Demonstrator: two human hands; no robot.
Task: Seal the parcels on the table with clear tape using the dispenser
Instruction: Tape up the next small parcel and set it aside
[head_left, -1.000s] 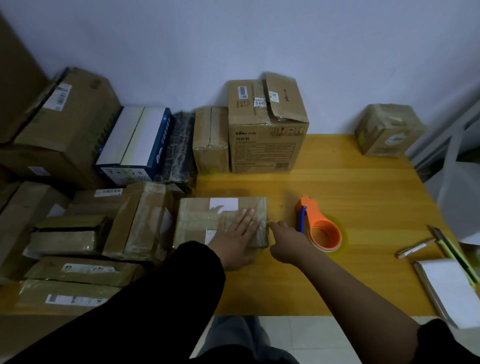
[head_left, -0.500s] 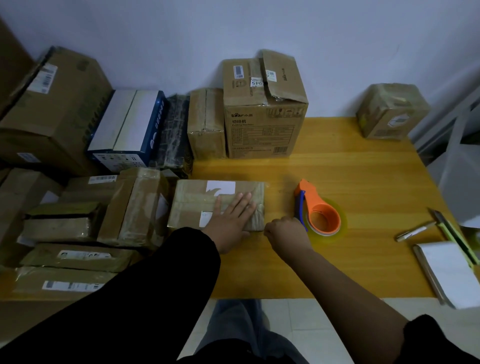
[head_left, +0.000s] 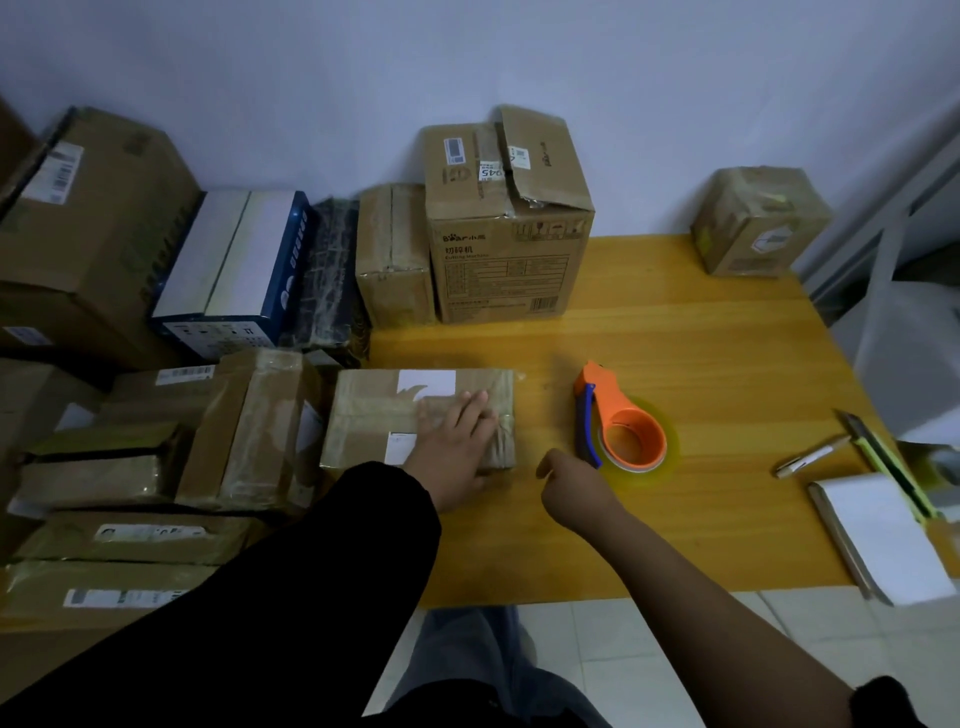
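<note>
The desk (head_left: 701, 338) is yellow wood with streaky grain. The dispenser (head_left: 602, 387) is orange with a blue handle. At 9 o'clock from it, the parcel (head_left: 374, 415) is brown with white labels. At 11 o'clock, a box (head_left: 228, 254) has a white top and dark blue sides. The carton (head_left: 509, 270) at 12 o'clock is brown with black print. At 4 o'clock, the notebook (head_left: 883, 535) is white. The sleeve (head_left: 311, 597) is black.
</note>
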